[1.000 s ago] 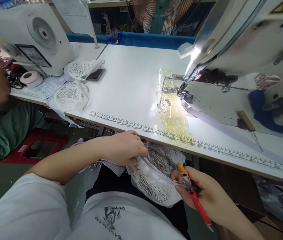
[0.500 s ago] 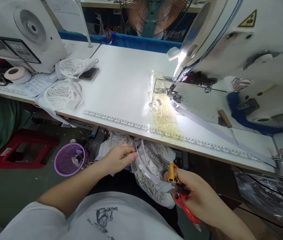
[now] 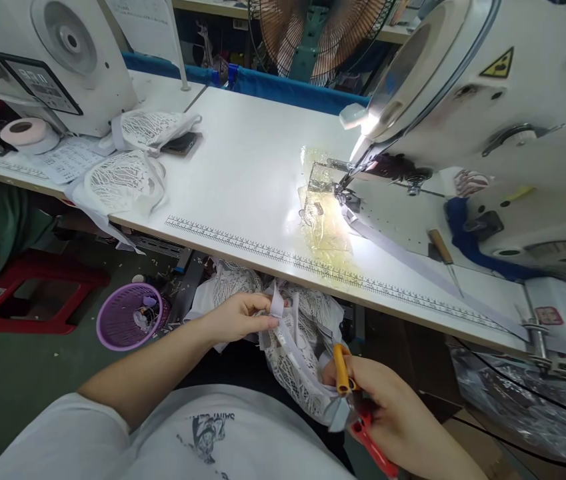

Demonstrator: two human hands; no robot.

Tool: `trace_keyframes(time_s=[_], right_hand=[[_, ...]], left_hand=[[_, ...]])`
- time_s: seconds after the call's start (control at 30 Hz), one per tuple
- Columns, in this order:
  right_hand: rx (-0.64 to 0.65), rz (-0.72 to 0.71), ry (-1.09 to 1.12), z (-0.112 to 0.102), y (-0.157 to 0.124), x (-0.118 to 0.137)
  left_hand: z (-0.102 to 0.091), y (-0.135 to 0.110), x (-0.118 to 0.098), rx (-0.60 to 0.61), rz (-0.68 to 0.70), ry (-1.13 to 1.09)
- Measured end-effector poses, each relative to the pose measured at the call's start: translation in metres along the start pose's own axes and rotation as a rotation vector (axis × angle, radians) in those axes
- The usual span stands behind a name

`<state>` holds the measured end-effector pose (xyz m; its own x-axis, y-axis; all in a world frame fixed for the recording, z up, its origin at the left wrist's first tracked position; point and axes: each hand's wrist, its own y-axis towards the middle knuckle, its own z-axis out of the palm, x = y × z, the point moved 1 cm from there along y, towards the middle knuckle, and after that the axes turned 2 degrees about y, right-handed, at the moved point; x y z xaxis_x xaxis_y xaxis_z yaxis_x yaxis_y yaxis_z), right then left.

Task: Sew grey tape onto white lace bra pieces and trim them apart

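White lace fabric (image 3: 290, 373) with smooth white edging hangs over my lap, below the table's front edge. My left hand (image 3: 243, 315) pinches a short white tape end (image 3: 277, 301) at its upper edge between thumb and fingers. Scissors with orange and red handles (image 3: 341, 370) are in my right hand (image 3: 387, 403), which is closed around them at the lace's right side. A wide grey blade points down and left; whether the two colours belong to one tool or two, I cannot tell. My right fingertips are partly hidden at the fabric's edge.
A lit sewing machine (image 3: 463, 107) stands on the white table (image 3: 243, 167), with white tape (image 3: 403, 257) running to it. An awl (image 3: 445, 253) lies to its right. White lace cups (image 3: 125, 181) lie left. A purple basket (image 3: 130, 317) and red stool (image 3: 33, 293) are on the floor.
My left hand has taken hold of the tape end, which now stands up from its fingers. My right hand has shifted slightly left and down, and the scissors' wide blade has swung downward.
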<state>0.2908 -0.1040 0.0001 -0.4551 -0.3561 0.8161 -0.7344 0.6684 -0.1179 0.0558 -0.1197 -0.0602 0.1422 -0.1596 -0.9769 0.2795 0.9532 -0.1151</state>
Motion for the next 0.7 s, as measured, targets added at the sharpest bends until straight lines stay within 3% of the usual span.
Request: trace_keyframes(time_s=[0.1,0.2,0.37,0.53,0.7], right_hand=[[0.085,-0.076,-0.052,0.001,0.0,0.005],[0.082,-0.088,-0.067,0.001,-0.003,0.004],[0.033,0.043,-0.023,0.003,-0.009,-0.008],[-0.19,0.246,0.245,0.011,-0.013,-0.025],[-0.256,0.254,0.408,0.017,-0.015,-0.037]], left_hand=[[-0.004,0.006,0.0,0.09,-0.063,0.053],[-0.003,0.009,-0.001,0.079,-0.089,0.071],[0.005,0.005,-0.007,-0.112,0.052,0.094],[0.018,-0.001,-0.011,-0.324,0.127,0.31],[0.03,-0.005,-0.013,-0.429,0.119,0.339]])
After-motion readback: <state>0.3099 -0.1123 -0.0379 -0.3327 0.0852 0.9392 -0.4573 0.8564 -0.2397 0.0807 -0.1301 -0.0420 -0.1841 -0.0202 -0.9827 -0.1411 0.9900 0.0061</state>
